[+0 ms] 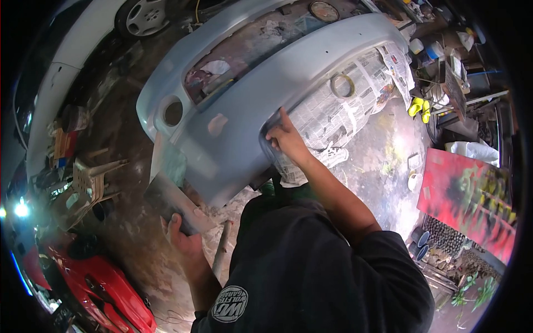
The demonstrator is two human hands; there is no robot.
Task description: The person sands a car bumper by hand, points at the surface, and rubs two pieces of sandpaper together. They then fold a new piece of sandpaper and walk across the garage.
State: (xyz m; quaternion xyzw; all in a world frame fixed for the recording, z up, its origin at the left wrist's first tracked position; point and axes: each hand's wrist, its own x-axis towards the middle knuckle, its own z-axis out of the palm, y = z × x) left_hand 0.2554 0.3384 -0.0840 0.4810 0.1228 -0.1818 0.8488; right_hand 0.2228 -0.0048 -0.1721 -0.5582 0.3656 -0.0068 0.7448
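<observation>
A long grey car bumper (pixel 239 119) lies ahead of me, with a round opening at its left end and a pinkish patch (pixel 217 125) on its surface. My right hand (pixel 287 141) rests at the curved dark edge of a cutout in it, index finger stretched out and thumb apart. Taped newspaper (pixel 333 114) covers the area beside that edge. Low on the left, my left hand (pixel 183 238) grips the near end of a flat grey panel (pixel 180 202), thumb on top. A pale greenish sheet (pixel 166 158) shows just beyond this panel, against the bumper's end.
A tape roll (pixel 342 85) lies on the newspaper. To the left are a plastic chair (pixel 89 186), a red car part (pixel 105 288) and a white car (pixel 53 91). A red paint-marked board (pixel 461 194), yellow clogs (pixel 420 108) and cluttered shelving stand at right.
</observation>
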